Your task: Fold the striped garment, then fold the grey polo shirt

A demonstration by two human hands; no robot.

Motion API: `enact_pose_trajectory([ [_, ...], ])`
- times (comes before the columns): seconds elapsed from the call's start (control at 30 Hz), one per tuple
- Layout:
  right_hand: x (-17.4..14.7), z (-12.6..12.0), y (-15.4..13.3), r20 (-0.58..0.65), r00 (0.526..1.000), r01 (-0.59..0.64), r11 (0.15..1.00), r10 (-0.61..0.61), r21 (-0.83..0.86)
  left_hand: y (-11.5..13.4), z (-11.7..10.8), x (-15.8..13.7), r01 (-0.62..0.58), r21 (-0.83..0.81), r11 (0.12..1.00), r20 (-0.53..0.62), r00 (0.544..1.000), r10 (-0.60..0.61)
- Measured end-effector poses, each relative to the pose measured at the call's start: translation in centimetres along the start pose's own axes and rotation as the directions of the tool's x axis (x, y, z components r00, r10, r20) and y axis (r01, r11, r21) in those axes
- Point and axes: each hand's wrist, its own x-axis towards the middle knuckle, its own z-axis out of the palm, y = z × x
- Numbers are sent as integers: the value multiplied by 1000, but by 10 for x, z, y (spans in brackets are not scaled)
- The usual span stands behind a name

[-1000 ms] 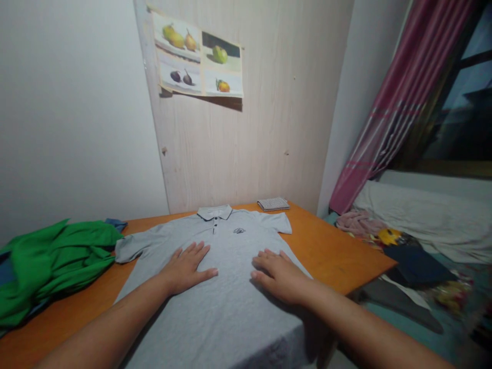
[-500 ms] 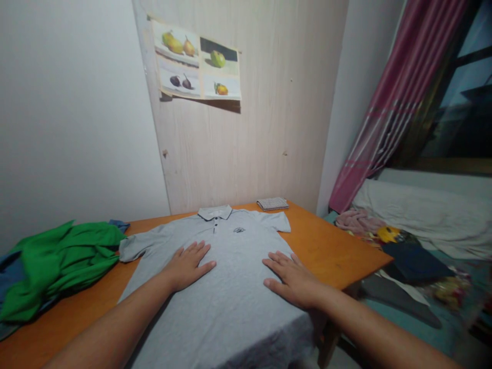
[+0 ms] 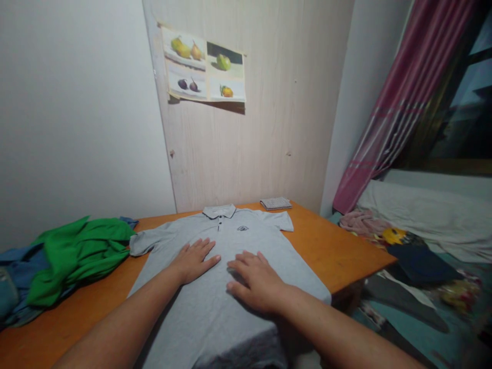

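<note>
A light grey polo shirt (image 3: 219, 318) lies spread front side up on the orange table (image 3: 330, 246), its dark-edged collar toward the wall and its lower part hanging over the near edge. My left hand (image 3: 195, 260) rests flat on the chest area, fingers stretched out. To its right, my right hand (image 3: 253, 279) is over the middle of the shirt with fingers apart and a little bent; whether its palm presses the cloth cannot be seen. Neither hand holds anything.
Green and blue clothes (image 3: 84, 256) are heaped at the table's left. A folded checked cloth (image 3: 275, 203) lies at the back edge. Right of the table, a low surface carries a dark blue folded item (image 3: 423, 264) and other cloths. A wall stands behind.
My right hand has moved left across the shirt, nearer to my left hand, which stays about where it was on the cloth. The camera view has shifted slightly.
</note>
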Motion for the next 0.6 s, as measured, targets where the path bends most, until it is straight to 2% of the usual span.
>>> enact_pose_trajectory([
  [0.13, -2, 12, -12, 77, 993, 81, 996, -84, 41, -2, 1, 0, -7, 5, 1000, -5, 1000, 7],
  [0.3, -35, 3, 7, 56, 992, 108, 993, -111, 52, -2, 2, 0, -12, 2, 1000, -14, 1000, 12],
  [0.47, -62, -8, 27, 0, 997, 81, 996, -81, 44, 0, 0, -1, -8, 1, 1000, -7, 1000, 8],
  [0.6, -59, -15, 38, -40, 999, 13, 998, -11, 60, -1, -1, 0, -20, 9, 1000, -14, 1000, 20],
])
